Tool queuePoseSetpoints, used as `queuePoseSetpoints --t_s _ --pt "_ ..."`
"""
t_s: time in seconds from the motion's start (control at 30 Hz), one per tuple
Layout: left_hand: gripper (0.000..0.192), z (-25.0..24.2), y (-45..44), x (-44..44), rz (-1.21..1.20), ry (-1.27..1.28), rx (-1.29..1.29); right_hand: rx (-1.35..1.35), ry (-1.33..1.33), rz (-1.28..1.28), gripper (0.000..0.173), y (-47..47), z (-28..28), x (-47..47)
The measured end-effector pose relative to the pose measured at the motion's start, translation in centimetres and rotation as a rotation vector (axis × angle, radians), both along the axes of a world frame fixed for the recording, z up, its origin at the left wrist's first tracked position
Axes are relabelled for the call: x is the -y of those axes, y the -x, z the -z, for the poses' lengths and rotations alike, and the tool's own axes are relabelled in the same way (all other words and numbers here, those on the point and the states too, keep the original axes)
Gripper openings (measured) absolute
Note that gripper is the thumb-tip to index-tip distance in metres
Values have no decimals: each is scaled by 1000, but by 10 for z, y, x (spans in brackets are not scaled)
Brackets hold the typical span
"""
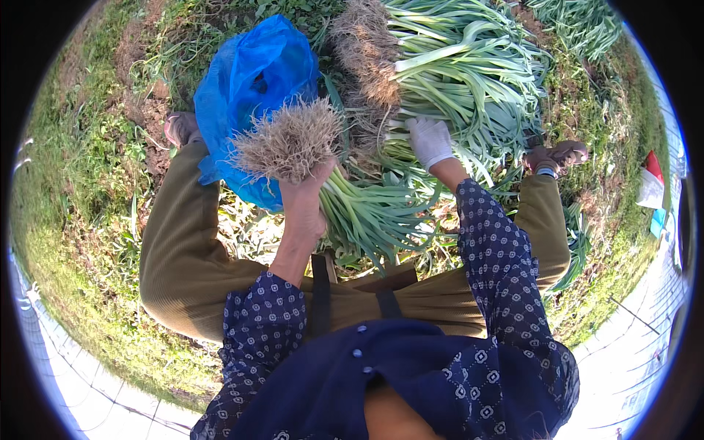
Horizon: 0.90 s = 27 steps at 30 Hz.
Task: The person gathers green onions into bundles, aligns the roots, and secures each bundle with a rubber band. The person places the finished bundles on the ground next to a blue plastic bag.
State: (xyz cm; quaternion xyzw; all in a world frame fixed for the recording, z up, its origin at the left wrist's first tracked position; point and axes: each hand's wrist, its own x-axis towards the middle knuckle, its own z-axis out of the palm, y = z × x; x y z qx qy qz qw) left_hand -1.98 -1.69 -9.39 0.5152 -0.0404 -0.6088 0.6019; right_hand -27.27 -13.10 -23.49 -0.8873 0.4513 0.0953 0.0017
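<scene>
My left hand (pixel 308 190) is closed around a bundle of green-leaved, leek-like plants (pixel 366 214), their dry roots bunched up on top and the leaves trailing to the right. Behind that bundle stands a blue plastic bag (pixel 236 93), its inside mostly hidden. My right hand (pixel 430 142), in a white glove, touches the near edge of a large pile of the same plants (pixel 467 66); the fingertips are hidden among the stalks, so whether they grip any cannot be told. The pile's roots face left and its leaves face right.
My shoes rest on weedy soil, the left one (pixel 182 129) beside the bag and the right one (pixel 558 155) near the leaf tips. More green leaves (pixel 583 25) lie at the top right. A white and red item (pixel 652 184) is on the grass at far right.
</scene>
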Motion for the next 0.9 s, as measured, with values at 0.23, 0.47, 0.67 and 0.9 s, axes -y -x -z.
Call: queuePoseSetpoints --t_s 0.23,0.47,0.67,0.9 --pt "25 2 -3 -2 -51 33 45 -72 -7 -9 11 -19 -16 3" --pt "24 -3 -6 -9 -31 105 -20 834 -233 245 30 1 -86 -31" --pt "33 -13 -5 -17 71 191 -104 1682 -863 592 36 6 -162 -6" --pt "30 -25 -11 -23 113 257 -221 1592 -148 465 26 49 -318 6"
